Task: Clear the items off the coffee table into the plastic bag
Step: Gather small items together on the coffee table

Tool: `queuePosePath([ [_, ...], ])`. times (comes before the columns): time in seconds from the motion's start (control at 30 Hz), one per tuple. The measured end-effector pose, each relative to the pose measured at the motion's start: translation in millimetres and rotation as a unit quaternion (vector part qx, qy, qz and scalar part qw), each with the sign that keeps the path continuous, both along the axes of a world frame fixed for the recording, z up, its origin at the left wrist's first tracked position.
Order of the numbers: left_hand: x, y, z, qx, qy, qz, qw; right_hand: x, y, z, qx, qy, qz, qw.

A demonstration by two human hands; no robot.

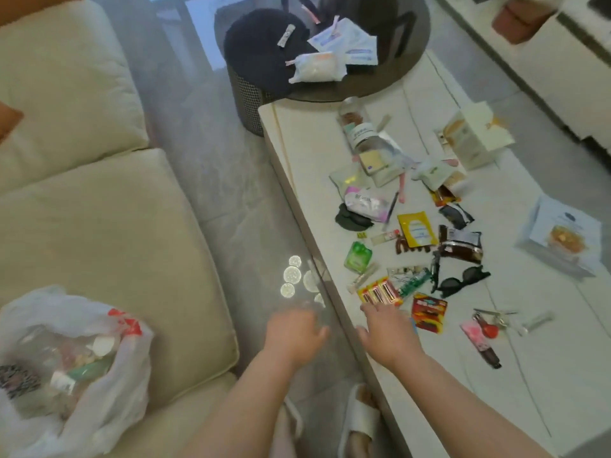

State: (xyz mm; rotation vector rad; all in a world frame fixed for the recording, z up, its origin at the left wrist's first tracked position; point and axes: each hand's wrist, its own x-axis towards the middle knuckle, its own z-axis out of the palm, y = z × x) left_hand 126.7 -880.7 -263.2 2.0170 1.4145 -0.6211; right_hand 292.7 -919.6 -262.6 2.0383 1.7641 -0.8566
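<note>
Head camera: the plastic bag (76,368) sits on the sofa (109,226) at lower left, mouth open, holding a jumble of small items, among them a white round lid and a green tube. The coffee table (496,375) carries scattered packets, a battery pack (380,292), sunglasses (463,280), keys (492,317) and a clear jar (358,127) lying on its side. The right hand (386,332) reaches over the table edge, fingers spread, touching the battery pack. The left hand (294,335) hovers beside the table, blurred, loosely curled and holding nothing visible.
</note>
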Motion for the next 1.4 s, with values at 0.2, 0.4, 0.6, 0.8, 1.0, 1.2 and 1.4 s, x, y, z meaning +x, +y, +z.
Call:
queuePosePath([
  [0.2,98.9,-27.6,-5.7,-0.028,-0.005,-0.041,0.999,95.2,-48.4,-13.1,-0.001,0.0,-0.098,0.995],
  [0.4,164.7,-66.1,-26.2,-0.068,-0.003,-0.017,0.998,173.5,-100.0,-36.9,-0.043,-0.019,-0.152,0.987],
  [0.6,208.1,-73.8,-48.2,-0.076,0.01,-0.025,0.997,221.2,-128.2,-64.7,-0.07,-0.02,-0.215,0.974],
  [0.8,250.9,-52.9,-90.3,-0.069,0.011,-0.096,0.993,247.6,-126.8,-109.1,-0.074,-0.005,-0.259,0.963],
  [1.0,284.4,-33.3,-142.6,-0.033,-0.006,-0.127,0.991,264.0,-118.6,-157.7,-0.054,-0.026,-0.285,0.957],
  [1.2,295.1,-16.1,-173.3,0.024,-0.006,-0.127,0.992,259.7,-112.0,-185.4,-0.034,-0.059,-0.307,0.949],
  [1.4,298.4,-8.2,-186.3,0.067,0.041,-0.171,0.982,253.0,-110.1,-194.1,-0.031,-0.088,-0.303,0.948],
])
